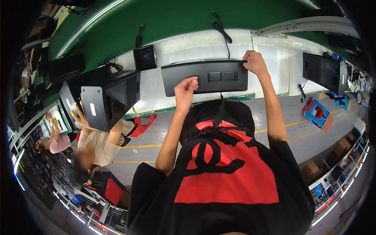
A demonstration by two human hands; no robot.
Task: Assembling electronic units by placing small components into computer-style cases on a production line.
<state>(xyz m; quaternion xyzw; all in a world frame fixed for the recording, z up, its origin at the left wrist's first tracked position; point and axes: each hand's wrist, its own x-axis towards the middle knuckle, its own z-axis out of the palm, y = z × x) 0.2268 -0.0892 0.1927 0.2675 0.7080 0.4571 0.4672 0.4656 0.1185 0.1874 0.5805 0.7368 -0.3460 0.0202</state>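
Observation:
A long black case (184,79) with two vent grilles lies across the white work surface in front of me. My left hand (185,91) is over its left half, thumb and fingertips pinched together; whatever may be between them is too small to make out. At the case's far right corner is my right hand (256,63), its fingers curled in, with a small dark bit at the fingertips that I cannot name. Behind the case a black power cord (223,33) runs from its back edge onto the green belt.
To the left stand a small black box (145,57) and a large black case (113,98), with a co-worker's yellow-tipped fingers beside it. Another black case (321,71) sits at the right. A blue and red stool (316,113) is on the floor. Along the back runs the green belt (176,17).

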